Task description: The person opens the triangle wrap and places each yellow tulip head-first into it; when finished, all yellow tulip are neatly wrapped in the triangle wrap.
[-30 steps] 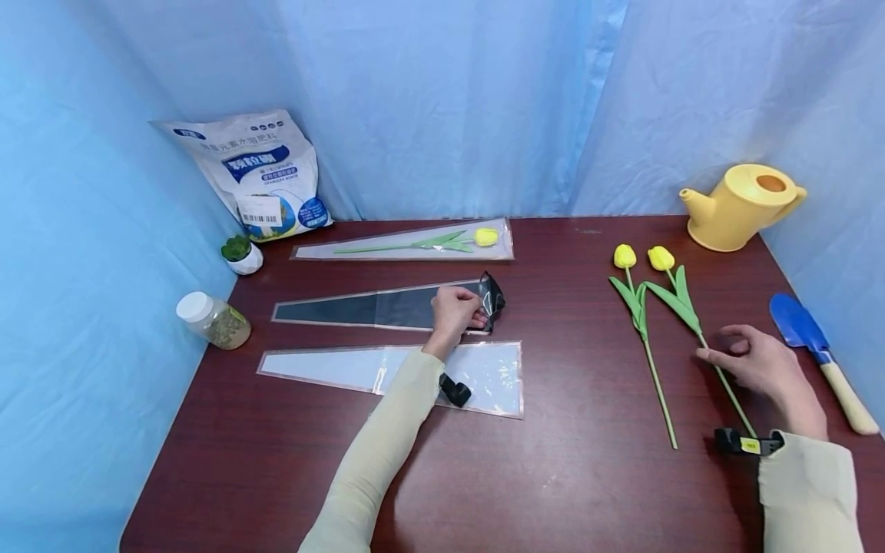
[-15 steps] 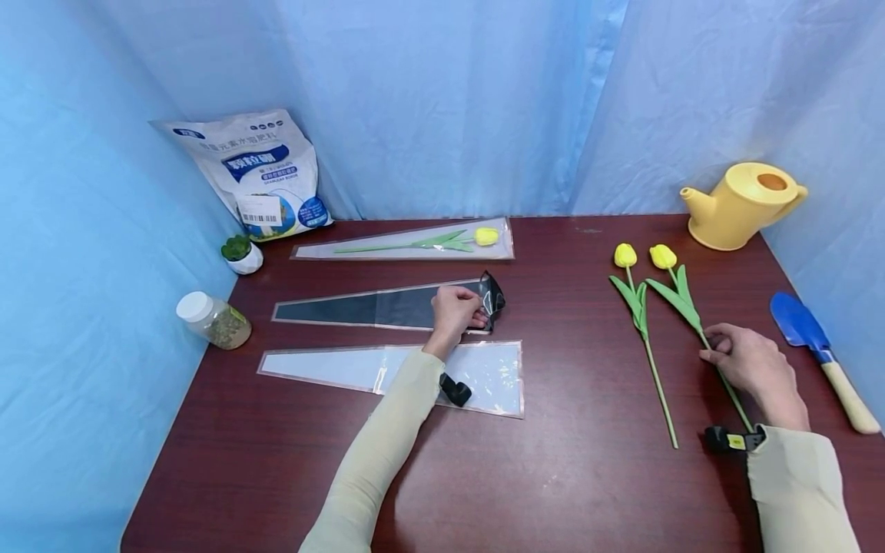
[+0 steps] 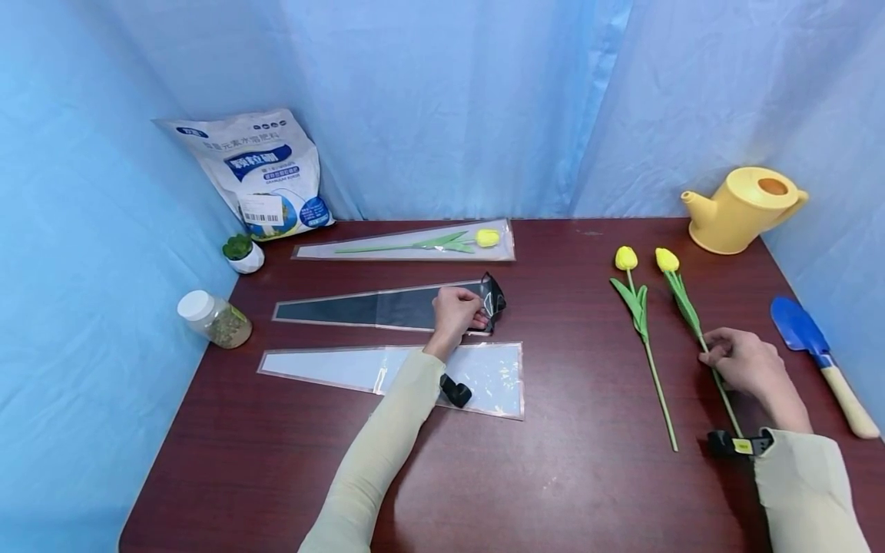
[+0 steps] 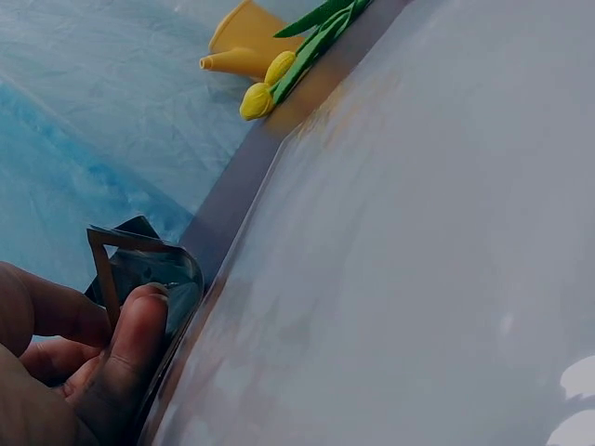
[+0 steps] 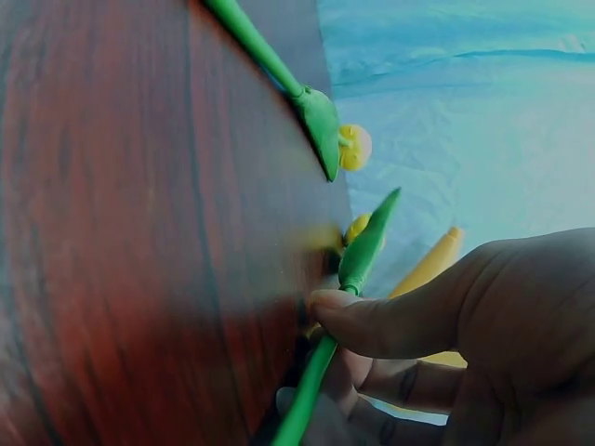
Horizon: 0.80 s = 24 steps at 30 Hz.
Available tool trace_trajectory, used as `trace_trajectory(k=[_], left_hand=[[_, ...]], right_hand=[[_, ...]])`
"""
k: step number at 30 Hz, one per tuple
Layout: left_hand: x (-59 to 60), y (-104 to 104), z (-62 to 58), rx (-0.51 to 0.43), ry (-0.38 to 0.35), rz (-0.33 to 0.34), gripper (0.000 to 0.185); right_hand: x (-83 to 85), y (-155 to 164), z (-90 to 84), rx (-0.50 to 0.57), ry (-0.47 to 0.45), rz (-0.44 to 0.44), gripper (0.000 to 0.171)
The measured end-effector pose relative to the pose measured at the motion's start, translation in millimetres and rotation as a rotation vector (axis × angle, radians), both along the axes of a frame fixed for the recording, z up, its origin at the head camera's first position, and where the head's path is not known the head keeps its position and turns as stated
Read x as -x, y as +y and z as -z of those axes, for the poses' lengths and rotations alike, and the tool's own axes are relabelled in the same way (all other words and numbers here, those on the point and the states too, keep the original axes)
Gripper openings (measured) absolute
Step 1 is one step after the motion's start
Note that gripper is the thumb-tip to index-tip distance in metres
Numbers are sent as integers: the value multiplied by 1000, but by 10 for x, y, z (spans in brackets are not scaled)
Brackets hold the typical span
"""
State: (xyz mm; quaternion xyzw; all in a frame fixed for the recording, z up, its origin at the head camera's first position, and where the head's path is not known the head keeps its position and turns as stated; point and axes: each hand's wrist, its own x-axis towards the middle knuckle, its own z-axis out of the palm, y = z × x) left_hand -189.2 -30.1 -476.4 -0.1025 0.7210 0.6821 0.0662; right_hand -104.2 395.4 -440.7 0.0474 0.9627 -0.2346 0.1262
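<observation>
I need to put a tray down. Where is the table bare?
The dark wooden table is bare along its near edge and in the middle strip between the clear cone sleeve and the loose yellow tulip. It is crowded on the left with sleeves, and on the right around the blue trowel.

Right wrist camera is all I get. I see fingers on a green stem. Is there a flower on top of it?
Observer: Yes. The right hand pinches the stem of a yellow tulip, whose yellow bud points toward the far edge of the table.
Operator: Is there another flower?
Observer: A second tulip lies just left of it, untouched.
Operator: What's the other hand doing?
Observer: The left hand pinches the wide end of a dark flower sleeve, curling its corner up.
Operator: Any flower wrapped already?
Observer: One tulip lies inside a clear sleeve near the back.
</observation>
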Motion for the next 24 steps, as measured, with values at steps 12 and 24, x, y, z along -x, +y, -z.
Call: trace_trajectory(k=[12,24], left_hand=[[1,2,12,7,7,-6,13],[3,5,33,1,16,-1,15]], right_hand=[[-67,35,63,311,-42,140,45],[-100,93,159,752,-75,218,13]])
